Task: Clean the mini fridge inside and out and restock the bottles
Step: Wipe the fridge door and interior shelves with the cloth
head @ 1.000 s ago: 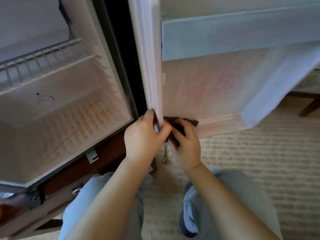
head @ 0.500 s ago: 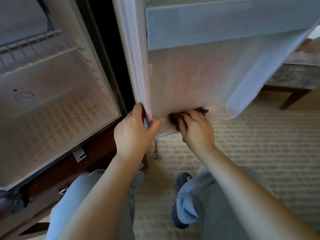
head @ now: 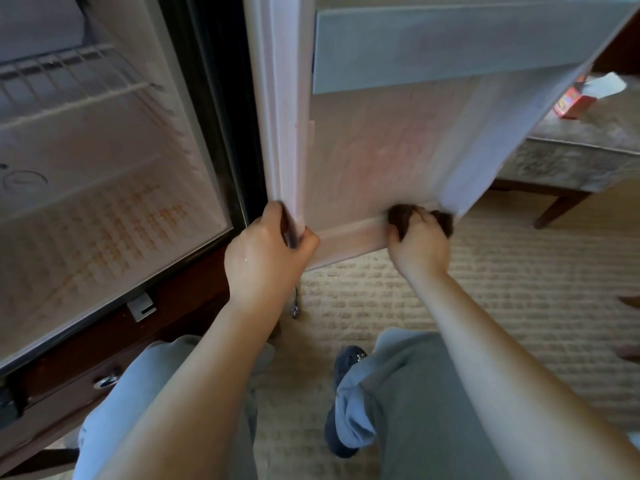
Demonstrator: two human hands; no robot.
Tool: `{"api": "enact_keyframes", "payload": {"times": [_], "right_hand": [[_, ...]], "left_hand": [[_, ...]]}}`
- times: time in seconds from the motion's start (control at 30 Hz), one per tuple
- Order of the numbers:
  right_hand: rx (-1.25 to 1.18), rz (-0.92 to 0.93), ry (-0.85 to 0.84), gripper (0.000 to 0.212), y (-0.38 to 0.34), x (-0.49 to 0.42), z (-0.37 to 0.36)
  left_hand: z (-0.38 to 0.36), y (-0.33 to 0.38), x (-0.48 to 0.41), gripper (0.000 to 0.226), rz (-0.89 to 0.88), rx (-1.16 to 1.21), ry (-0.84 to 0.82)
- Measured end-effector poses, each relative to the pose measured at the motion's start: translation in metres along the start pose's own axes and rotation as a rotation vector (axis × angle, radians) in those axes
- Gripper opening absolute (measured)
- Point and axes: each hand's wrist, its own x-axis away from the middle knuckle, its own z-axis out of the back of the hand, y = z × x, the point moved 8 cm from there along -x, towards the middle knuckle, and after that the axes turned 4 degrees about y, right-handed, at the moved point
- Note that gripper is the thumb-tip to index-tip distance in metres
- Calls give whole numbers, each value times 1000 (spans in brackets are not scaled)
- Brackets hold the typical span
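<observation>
Right hand (head: 417, 242), gripping cloth (head: 398, 219), slid right along door (head: 381, 161) ledge; left hand (head: 263, 258) clamps edge.

The fridge door (head: 374, 161) is lined in smooth white plastic; its shelf rail (head: 433, 53) at twelve o'clock looks frosted plastic. The wire shelf (head: 69, 74) at ten o'clock is white-coated metal. The cloth (head: 398, 218) is dark, fuzzy fabric. The carpet (head: 485, 289) at four o'clock is rough and ribbed; the cabinet (head: 180, 306) at eight o'clock is glossy dark wood.

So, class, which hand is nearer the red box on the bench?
Right. The right hand, holding the cloth low on the door, lies below-left of the red box; the left hand grips that door's edge farther left.
</observation>
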Motion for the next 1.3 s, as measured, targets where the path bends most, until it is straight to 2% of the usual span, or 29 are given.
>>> {"api": "enact_keyframes", "payload": {"times": [0.07,0.2,0.27,0.43,0.53,0.63,0.73,0.83,0.93,1.1,1.2,1.3], "right_hand": [[-88,69,-11,35,-30,16,-10],[-278,318,-78,38,-103,58,-31],[-334,371,-61,33,-118,66,-28],[-301,427,-136,29,-113,59,-32],[-337,459,-90,24,-112,67,-27],[-340,517,-57,30,-107,78,-24],[-278,586,-57,39,-90,86,-20],[-223,493,-42,45,-47,69,-9],[-98,349,-40,40,-10,39,4],[112,105,-115,45,25,3,17],[164,73,-138,44,25,1,16],[113,59,-112,42,24,1,12]], "left_hand": [[0,-1,0,26,-3,-10,-6],[-5,2,1,35,-21,-21,-34],[-8,2,4,34,-34,-17,-40],[-10,1,3,35,-26,-17,-39],[-17,-4,6,41,46,-93,-58],[-23,-9,10,41,110,-160,-92],[-21,-13,11,33,138,-166,-113],[-21,-15,11,26,130,-147,-141],[-20,-16,12,26,136,-112,-141],[-21,-15,12,26,129,-62,-129],[-21,-15,12,26,127,-49,-123],[-21,-15,13,26,132,-46,-124]]}}
